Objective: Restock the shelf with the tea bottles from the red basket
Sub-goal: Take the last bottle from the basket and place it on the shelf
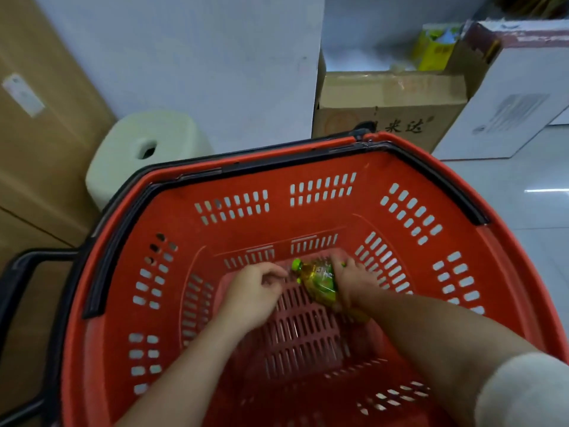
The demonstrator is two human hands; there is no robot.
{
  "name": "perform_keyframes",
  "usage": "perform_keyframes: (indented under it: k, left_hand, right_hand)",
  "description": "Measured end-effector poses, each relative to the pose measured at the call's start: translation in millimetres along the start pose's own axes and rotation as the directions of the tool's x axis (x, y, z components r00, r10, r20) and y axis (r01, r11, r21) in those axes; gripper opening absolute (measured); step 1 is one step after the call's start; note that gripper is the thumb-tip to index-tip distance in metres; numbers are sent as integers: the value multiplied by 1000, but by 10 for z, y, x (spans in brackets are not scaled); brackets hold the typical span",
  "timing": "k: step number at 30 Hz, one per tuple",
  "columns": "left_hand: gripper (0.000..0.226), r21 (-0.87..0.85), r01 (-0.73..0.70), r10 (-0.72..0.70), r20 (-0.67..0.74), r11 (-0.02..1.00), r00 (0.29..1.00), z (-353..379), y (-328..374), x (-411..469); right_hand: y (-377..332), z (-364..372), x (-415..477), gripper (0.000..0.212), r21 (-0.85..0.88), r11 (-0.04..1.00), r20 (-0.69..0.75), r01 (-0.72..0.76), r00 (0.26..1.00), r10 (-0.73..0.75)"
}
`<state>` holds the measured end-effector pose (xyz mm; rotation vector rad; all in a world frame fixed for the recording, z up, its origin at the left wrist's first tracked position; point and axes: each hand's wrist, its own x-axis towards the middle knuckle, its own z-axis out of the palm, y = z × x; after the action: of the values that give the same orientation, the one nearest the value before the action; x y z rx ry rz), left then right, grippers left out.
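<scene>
Down on the slotted floor of the red basket point(308, 217), the right hand point(354, 282) wraps the lying tea bottle point(320, 280). The left hand point(258, 285) curls beside its green cap point(296, 265), contact unclear. A one-handed lift may slip or clip the tall wall. A cardboard box point(391, 109) and white stool point(147, 146) crowd beyond; no shelf shows.

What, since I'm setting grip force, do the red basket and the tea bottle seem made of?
Red basket: moulded plastic, dull sheen; slotted walls and floor cast in one piece. Tea bottle: probably clear plastic, since amber liquid shows through; glossy printed label film, green cap likely plastic.
</scene>
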<state>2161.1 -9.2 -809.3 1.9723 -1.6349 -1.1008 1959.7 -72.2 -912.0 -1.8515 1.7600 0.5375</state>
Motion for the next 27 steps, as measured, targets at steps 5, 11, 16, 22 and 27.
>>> perform_keyframes:
  k: [5, 11, 16, 22, 27]
  left_hand:
    - [15, -105, 103, -100, 38, 989, 994, -10, -43, -16]
    - [81, -556, 200, -308, -107, 806, 945, -214, 382, -314]
    - [55, -720, -201, -202, -431, 664, 879, -905, 881, -900]
    - [71, -679, -427, -40, -557, 597, 830, -1556, 1040, -2008]
    - [64, -675, -554, 0, -634, 487, 773, -1832, 1079, -2943]
  right_hand:
    - [-162, -280, -218, 82, 332, 937, -24, 110, 994, -108]
    - [-828, -988, -994, 116, 165, 903, -241, 397, 904, -353]
    - [-1023, -1491, -2002, 115, 301, 717, -500, 628, 745, -443]
    - [-924, -1779, -3166, 47, 810, 238, -307, 536, 733, -607]
    - [-1410, -1632, -3886, 31, 674, 61, -614, 736, 604, -509]
